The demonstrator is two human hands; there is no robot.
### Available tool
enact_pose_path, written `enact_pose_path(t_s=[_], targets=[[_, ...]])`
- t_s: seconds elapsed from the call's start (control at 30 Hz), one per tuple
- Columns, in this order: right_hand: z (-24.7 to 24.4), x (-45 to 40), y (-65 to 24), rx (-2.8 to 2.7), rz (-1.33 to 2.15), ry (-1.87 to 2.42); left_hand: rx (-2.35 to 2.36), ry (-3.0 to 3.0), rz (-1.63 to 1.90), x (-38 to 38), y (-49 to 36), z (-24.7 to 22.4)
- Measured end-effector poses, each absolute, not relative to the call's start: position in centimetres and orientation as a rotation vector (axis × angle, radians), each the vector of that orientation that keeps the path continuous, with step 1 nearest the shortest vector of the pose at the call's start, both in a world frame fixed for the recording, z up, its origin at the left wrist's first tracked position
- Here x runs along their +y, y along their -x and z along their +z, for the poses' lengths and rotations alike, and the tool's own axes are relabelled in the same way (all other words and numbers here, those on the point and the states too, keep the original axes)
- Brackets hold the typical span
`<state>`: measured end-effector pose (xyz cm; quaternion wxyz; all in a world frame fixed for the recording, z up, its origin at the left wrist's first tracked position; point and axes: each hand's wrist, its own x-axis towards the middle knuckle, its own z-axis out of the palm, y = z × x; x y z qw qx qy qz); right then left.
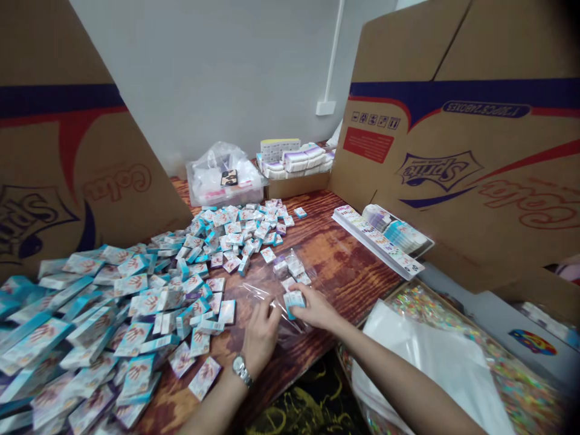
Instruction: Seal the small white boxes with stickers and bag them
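Fingers of your right hand (317,308) are clamped on a small teal-edged box (294,304) at the edge of a clear plastic bag (267,296), which lies on the wooden table (348,260) under both hands. Your left hand (261,338), with a metal wristwatch (242,370) on its wrist, sits just beside the right, curled down onto the bag's film; you cannot tell whether it pinches the plastic. Your hands are close together but apart. A few more boxes (290,266) lie in the bag, just ahead of your right hand.

Left of your left hand spreads a large heap of loose handprint-printed boxes (90,320). Well ahead of your hands sit a plastic tub (224,178) holding a bag and a cardboard tray (294,187) of wrapped stacks. Right of your right hand lies a stack of printed cards (380,238). Cardboard panels (457,151) stand on both sides. Under your right forearm lie a white sheet (430,362) and a glittery board (521,386).
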<state>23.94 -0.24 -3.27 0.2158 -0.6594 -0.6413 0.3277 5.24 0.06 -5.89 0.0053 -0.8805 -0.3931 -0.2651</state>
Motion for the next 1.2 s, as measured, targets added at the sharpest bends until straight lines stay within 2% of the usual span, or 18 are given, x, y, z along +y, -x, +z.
enact_pose_path(t_s=[0.33, 0.67, 0.9, 1.2], targets=[[-7.1, 2.2, -18.9, -1.715, 0.436, 1.723, -1.155, 2.681, -1.090, -0.5, -6.0, -6.3], [-8.1, 3.7, -17.9, -1.802, 0.384, 1.708, -1.174, 2.734, -1.122, -0.4, -6.0, -6.2], [-6.8, 2.5, -19.7, -2.046, 0.508, 1.632, -1.162, 2.726, -1.108, -0.4, -5.3, -6.5], [-5.5, 3.2, -20.7, -2.036, 0.582, 1.825, -1.216, 2.798, -1.074, -0.8, -5.1, -6.0]])
